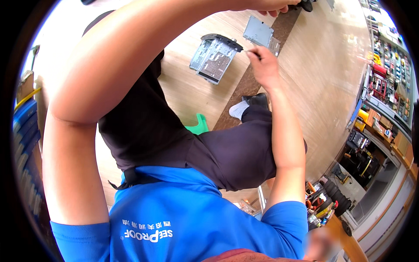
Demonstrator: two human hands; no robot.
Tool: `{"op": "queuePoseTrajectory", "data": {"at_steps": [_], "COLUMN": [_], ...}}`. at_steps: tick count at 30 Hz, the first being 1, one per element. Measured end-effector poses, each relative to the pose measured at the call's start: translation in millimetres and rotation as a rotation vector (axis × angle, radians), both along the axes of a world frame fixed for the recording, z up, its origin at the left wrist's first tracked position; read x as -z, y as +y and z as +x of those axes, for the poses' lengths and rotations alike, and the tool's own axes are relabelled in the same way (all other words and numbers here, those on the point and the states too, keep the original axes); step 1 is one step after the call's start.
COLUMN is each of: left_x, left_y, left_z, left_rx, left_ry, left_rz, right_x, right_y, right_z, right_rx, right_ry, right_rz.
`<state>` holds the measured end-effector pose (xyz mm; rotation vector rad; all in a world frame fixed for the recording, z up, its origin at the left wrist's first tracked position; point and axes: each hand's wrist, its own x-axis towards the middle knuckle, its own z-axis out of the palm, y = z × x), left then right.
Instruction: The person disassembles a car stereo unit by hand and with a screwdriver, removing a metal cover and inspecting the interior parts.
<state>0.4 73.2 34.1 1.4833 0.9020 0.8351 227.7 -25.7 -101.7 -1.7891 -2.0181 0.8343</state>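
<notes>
My left arm reaches across the top of the head view, and my left hand (273, 5) is cut by the upper edge. Its visible fingers are curled; whatever they hold is out of sight, and a small dark object (307, 5) lies just past them. My right hand (264, 69) is closed in a pinch beside the corner of a grey metal computer case (214, 63) with a black front panel. What sits between those fingers is too small to name. Beyond them lies a flat grey metal panel (257, 31), with a perforated metal piece (274, 45) by its edge.
Part of a green plastic stool (200, 125) shows by my legs. The light floor has a dark brown strip (240, 89) beneath my shoe (256, 100). Crowded shelves (388, 74) line the right side, and blue bins (26, 120) stand at the left.
</notes>
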Motion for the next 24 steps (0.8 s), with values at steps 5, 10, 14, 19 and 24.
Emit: {"op": "queuePoseTrajectory", "data": {"at_steps": [5, 10, 14, 19, 24], "left_x": [29, 25, 23, 21, 22], "left_y": [18, 12, 10, 12, 11], "left_z": [19, 22, 18, 16, 14], "left_rx": [0.065, -0.015, 0.019, 0.073, 0.070], "left_ry": [0.074, 0.077, 0.106, 0.198, 0.226], "left_rz": [0.254, 0.204, 0.259, 0.315, 0.341], "right_x": [84, 118, 121, 121, 120], "right_y": [-31, -52, -52, -44, -42], "right_z": [4, 4, 4, 4, 1], "right_rx": [-0.196, -0.250, -0.231, -0.241, -0.251], "right_ry": [-0.061, -0.094, -0.085, -0.099, -0.114], "right_rz": [-0.080, -0.068, -0.036, -0.001, -0.006]}}
